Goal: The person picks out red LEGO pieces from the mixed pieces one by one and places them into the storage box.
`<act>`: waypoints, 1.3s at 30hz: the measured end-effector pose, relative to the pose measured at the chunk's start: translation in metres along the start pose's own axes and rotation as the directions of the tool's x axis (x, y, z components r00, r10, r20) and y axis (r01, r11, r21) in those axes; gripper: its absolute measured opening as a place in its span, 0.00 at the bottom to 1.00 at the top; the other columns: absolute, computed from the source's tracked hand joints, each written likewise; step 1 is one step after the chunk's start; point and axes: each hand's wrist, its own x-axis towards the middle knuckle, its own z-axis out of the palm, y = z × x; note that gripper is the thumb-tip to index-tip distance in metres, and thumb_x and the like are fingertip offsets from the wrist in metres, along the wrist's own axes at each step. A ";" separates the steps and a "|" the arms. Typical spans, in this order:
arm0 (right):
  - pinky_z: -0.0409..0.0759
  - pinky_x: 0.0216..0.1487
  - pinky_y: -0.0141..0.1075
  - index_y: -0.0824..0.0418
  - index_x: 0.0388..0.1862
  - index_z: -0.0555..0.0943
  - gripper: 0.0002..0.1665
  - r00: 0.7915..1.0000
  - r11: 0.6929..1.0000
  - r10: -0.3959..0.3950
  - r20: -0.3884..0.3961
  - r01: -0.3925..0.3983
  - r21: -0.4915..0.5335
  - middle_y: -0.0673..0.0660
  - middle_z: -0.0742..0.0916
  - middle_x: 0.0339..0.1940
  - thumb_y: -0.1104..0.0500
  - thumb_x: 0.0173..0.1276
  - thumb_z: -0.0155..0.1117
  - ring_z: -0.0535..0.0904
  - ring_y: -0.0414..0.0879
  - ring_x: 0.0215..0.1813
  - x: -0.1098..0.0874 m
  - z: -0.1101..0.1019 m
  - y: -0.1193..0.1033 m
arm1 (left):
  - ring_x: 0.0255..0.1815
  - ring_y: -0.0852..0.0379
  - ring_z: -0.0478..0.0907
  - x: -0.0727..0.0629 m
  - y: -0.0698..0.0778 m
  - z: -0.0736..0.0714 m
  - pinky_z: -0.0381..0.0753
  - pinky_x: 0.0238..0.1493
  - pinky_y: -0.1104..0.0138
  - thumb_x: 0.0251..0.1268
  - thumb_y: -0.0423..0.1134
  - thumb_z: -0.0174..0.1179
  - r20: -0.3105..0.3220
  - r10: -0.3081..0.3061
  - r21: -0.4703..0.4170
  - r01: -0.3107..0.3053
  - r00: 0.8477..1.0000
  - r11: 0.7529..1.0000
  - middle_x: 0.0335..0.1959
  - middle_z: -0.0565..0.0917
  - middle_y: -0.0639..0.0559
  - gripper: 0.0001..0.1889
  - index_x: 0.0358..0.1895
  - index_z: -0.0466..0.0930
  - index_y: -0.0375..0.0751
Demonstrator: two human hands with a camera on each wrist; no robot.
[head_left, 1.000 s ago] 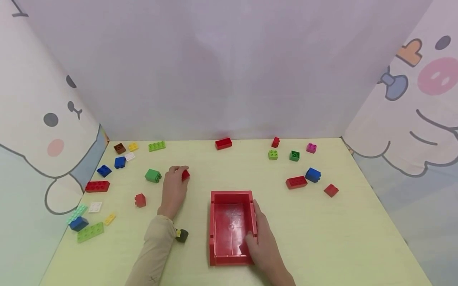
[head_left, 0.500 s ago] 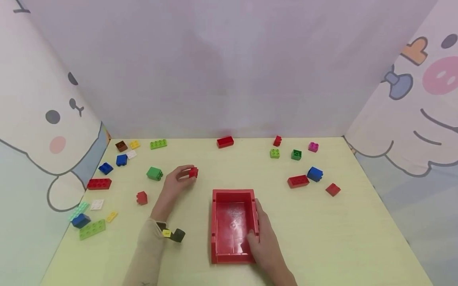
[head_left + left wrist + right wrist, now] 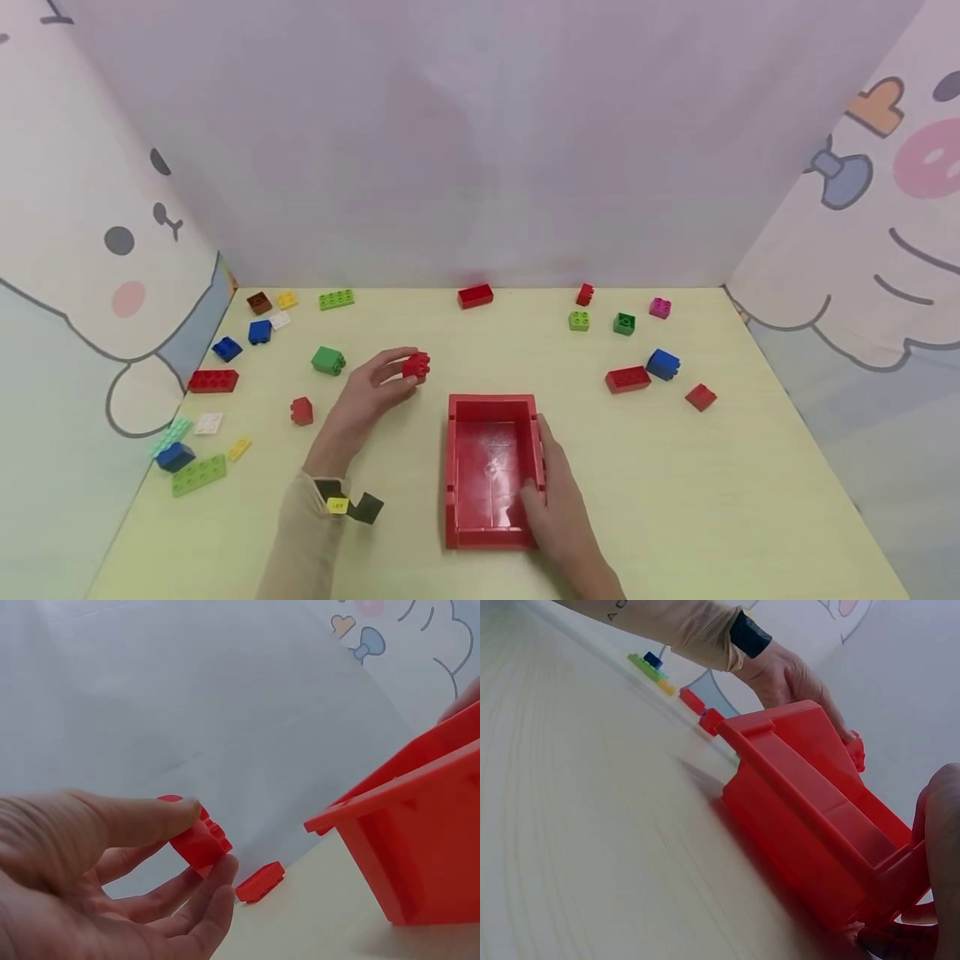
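In the head view my left hand (image 3: 367, 394) pinches a small red toy brick (image 3: 416, 367) between thumb and fingertips, studs facing right. The left wrist view shows this brick (image 3: 201, 841) raised off the table, to the left of the bin's rim. My right hand (image 3: 561, 508) grips the right wall of a red plastic bin (image 3: 453, 467), thumb over the rim and inside. No bricks show inside the bin in the head view. From the right wrist view, the bin (image 3: 780, 817) stands between both hands.
On the left lie a green brick (image 3: 327, 360), a red brick (image 3: 302, 411), a long red brick (image 3: 213, 381) and several others. A red brick (image 3: 476, 296) rests by the back wall. A blue brick (image 3: 663, 364) and a red one (image 3: 628, 380) lie to the right.
My left hand has lifted the red brick and carried it to the right, toward the bin. The right hand keeps its hold on the bin. The whole head view has shifted slightly.
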 end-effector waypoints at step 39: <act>0.84 0.65 0.55 0.38 0.87 0.46 0.70 1.000 1.000 -0.030 0.004 0.030 0.001 0.42 0.65 0.82 0.62 0.54 0.77 0.65 0.51 0.80 0.001 -0.002 0.002 | 0.57 0.57 0.81 -0.042 0.007 0.077 0.86 0.60 0.56 0.63 0.33 0.73 0.146 0.278 0.443 -0.314 0.949 0.839 0.58 0.82 0.59 0.23 0.60 0.83 0.57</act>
